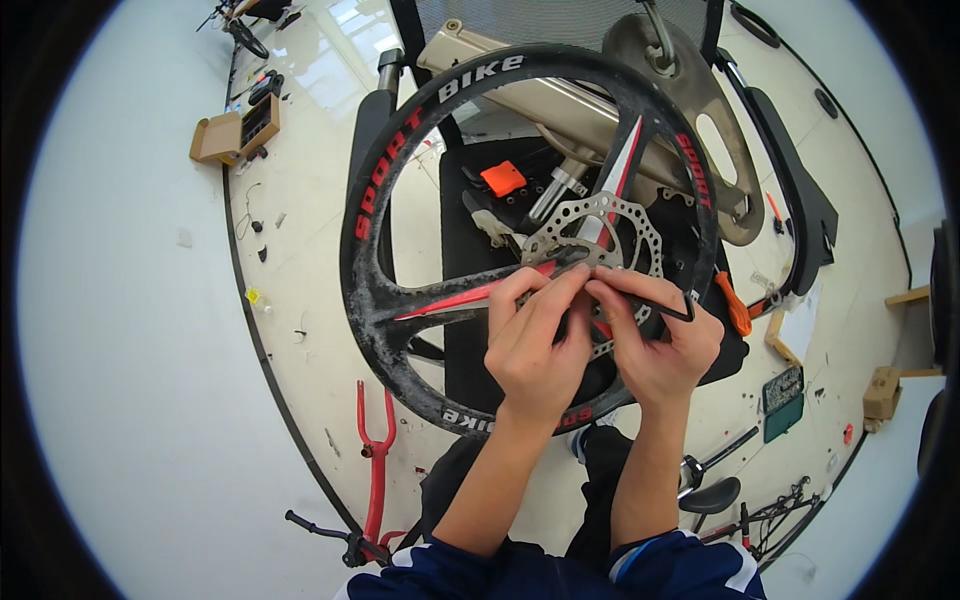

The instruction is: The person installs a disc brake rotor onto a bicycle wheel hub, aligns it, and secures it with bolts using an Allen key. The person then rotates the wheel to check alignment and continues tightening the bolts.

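Note:
A black three-spoke bicycle wheel [362, 290] with red and white accents lies across a black chair seat [462, 350]. At its hub sits a silver perforated brake disc [650, 232]. My right hand [665, 345] is closed round a black L-shaped hex key [655, 298], whose bent end points toward me. The key's other end is hidden by my fingers at the hub. My left hand [540, 340] is closed beside it, fingertips pinched together over the disc and meeting the right fingertips. Whatever lies in that pinch is covered.
Behind the wheel, a beige bicycle frame [480, 62] leans over the chair. An orange item [502, 178] rests on the seat, and an orange-handled screwdriver [733, 303] by its right edge. A red fork [376, 470], an opened box [232, 135] and a green case [783, 405] are on the floor.

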The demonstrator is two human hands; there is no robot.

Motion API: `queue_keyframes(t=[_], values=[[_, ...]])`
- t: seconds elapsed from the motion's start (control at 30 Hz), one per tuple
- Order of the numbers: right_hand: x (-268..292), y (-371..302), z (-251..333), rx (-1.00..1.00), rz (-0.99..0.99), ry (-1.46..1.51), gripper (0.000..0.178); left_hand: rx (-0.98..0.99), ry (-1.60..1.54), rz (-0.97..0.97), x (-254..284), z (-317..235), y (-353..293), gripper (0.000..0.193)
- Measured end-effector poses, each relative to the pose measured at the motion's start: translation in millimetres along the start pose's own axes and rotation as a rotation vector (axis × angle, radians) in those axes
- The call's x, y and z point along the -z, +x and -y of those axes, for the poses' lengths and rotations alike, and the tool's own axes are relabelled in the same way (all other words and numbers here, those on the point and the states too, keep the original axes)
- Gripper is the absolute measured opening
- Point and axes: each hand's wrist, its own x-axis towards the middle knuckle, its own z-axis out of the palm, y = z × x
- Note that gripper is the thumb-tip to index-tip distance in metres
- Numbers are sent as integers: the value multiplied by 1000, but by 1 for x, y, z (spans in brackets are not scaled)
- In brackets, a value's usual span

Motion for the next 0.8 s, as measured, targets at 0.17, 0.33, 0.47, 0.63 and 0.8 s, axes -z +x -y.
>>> queue_keyframes(t=[0.17, 0.33, 0.47, 0.63, 0.8], values=[[-5, -6, -4, -110, -55, 38, 20, -13, 18, 43, -2, 2, -1, 36], [-5, -6, -9, -28, -44, 79, 21, -19, 8, 66, 0, 3, -1, 36], [0, -3, -7, -78, 4, 131, 22, -21, 13, 52, -1, 1, 1, 36], [3, -9, -9, -116, 15, 188, 20, -21, 9, 13, -4, 3, -3, 39], [6, -4, -5, -147, 41, 181, 18, -70, -1, 47, -2, 9, -3, 39]])
